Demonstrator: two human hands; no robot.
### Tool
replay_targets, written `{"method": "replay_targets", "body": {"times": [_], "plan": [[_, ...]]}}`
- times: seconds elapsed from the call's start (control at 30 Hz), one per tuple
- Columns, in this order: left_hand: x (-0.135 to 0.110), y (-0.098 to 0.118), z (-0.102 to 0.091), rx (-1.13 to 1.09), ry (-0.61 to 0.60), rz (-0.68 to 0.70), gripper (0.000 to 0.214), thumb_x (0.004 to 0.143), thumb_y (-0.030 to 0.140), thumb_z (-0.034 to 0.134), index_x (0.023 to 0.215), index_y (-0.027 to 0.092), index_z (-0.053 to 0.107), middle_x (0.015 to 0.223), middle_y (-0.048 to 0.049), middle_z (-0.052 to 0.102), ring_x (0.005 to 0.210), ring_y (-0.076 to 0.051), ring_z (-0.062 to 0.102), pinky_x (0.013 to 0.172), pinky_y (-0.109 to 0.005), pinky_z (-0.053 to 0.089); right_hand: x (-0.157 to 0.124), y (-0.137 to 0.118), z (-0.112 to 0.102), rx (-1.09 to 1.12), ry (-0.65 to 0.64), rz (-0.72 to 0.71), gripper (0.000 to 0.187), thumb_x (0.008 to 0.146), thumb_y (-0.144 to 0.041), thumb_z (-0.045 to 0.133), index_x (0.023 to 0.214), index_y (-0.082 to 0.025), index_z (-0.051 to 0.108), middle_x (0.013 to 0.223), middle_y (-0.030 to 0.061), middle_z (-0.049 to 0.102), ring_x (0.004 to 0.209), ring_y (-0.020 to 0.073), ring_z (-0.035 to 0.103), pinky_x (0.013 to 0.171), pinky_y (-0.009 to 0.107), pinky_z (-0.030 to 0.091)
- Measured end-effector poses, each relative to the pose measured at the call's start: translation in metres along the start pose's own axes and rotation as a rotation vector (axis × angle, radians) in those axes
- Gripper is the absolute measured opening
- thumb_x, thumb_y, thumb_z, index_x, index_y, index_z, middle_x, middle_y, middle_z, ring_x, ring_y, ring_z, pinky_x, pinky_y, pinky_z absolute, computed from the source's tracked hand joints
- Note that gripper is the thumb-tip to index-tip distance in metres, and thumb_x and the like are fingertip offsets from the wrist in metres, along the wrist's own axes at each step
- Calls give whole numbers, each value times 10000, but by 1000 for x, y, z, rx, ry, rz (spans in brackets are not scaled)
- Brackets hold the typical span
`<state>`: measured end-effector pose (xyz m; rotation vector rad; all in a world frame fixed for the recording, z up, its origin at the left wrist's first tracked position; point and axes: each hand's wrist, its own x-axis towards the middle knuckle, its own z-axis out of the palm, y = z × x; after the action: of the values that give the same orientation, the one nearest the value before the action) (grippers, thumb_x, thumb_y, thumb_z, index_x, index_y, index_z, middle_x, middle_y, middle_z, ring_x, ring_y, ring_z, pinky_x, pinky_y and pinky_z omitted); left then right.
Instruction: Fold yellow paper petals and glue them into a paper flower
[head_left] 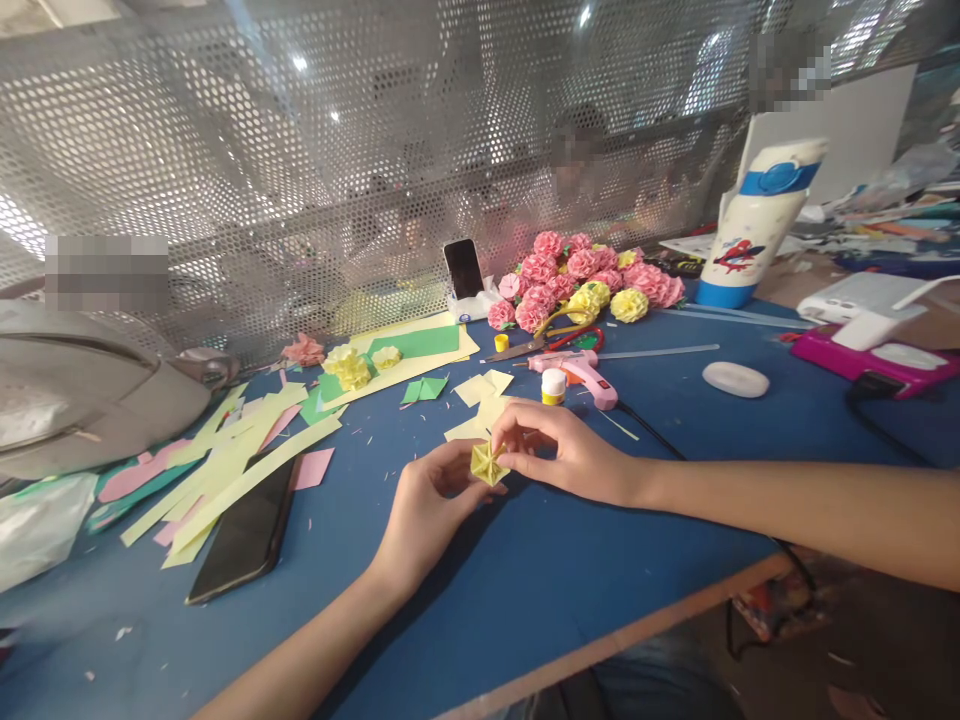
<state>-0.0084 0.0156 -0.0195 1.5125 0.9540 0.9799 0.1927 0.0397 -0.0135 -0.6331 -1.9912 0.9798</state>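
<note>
Both of my hands meet over the blue table (pixel 525 590), pinching a small folded yellow paper piece (pixel 487 464) shaped like a pleated star. My left hand (pixel 427 505) grips it from the left with curled fingers. My right hand (pixel 559 448) pinches its right side with thumb and fingertips. A few loose pale yellow paper squares (pixel 484 388) lie just beyond my hands.
A black phone (pixel 244 535) lies among yellow and pink paper strips (pixel 225 465) at left. Farther back are a pink glue gun (pixel 581 375), scissors (pixel 547 343), a pile of pink and yellow paper flowers (pixel 581 280), an upright phone (pixel 463 268) and a white bottle (pixel 754 220). A perforated metal screen (pixel 315 150) closes off the back.
</note>
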Motion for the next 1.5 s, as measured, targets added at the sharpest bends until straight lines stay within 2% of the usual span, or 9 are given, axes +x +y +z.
{"method": "replay_targets", "body": {"times": [0.1,0.27,0.4,0.6,0.77,0.9,1.13,1.33,1.5], "plan": [[0,4,1,-68,-37,-20,359,766,216,781,1107,159,684,994,-50,761,879,-192,728,840,-278,573,1,1,-2,-79,14,-56,19,918,-182,599,937,-187,599,937,10,545,791,109,547,664,221,460],[0,8,0,-131,-47,-31,367,880,363,677,1168,136,686,1099,-93,743,947,-234,721,876,-343,579,3,2,-5,-167,49,-107,56,922,-202,610,976,-200,596,962,23,562,796,123,568,683,242,492],[-1,5,0,-164,1,-67,379,836,346,735,1145,128,701,1083,-94,751,931,-240,728,935,-373,560,3,1,-7,-225,69,-143,91,919,-232,630,991,-208,579,956,23,559,734,117,538,666,252,491],[-1,4,0,-190,10,-69,350,830,324,748,1118,128,712,1038,-85,763,923,-215,727,913,-328,572,3,-1,-12,-323,22,-243,48,950,-223,593,997,-213,599,953,23,534,775,125,517,700,263,459],[1,5,2,-185,40,-63,334,794,312,781,1070,134,721,1067,-83,755,931,-215,726,897,-308,575,3,-3,-10,-291,65,-150,181,901,-307,671,1010,-202,572,930,17,548,709,114,500,629,237,453],[-2,4,3,-144,79,-73,355,769,334,799,1065,150,732,1047,-77,763,900,-223,734,875,-310,577,2,-4,-6,-276,93,-123,175,895,-343,678,933,-191,601,911,19,576,658,104,489,588,233,436],[-3,4,5,-145,126,-85,374,730,358,824,1039,159,753,1001,-73,778,895,-246,740,885,-347,580,2,-4,-2,-318,169,-229,96,883,-269,687,894,-190,634,862,22,638,664,128,472,594,261,408],[-1,3,5,-161,114,-95,388,742,366,814,1054,147,746,1003,-83,776,905,-249,738,902,-359,573,4,-4,-1,-302,152,-231,34,903,-225,641,888,-195,644,857,30,646,756,154,528,594,260,412],[0,2,5,-196,95,-77,347,752,316,816,1045,150,733,999,-73,771,906,-219,731,891,-315,570,4,-3,-4,-268,120,-212,81,937,-269,616,922,-193,639,885,27,627,751,141,522,626,258,425]]}}
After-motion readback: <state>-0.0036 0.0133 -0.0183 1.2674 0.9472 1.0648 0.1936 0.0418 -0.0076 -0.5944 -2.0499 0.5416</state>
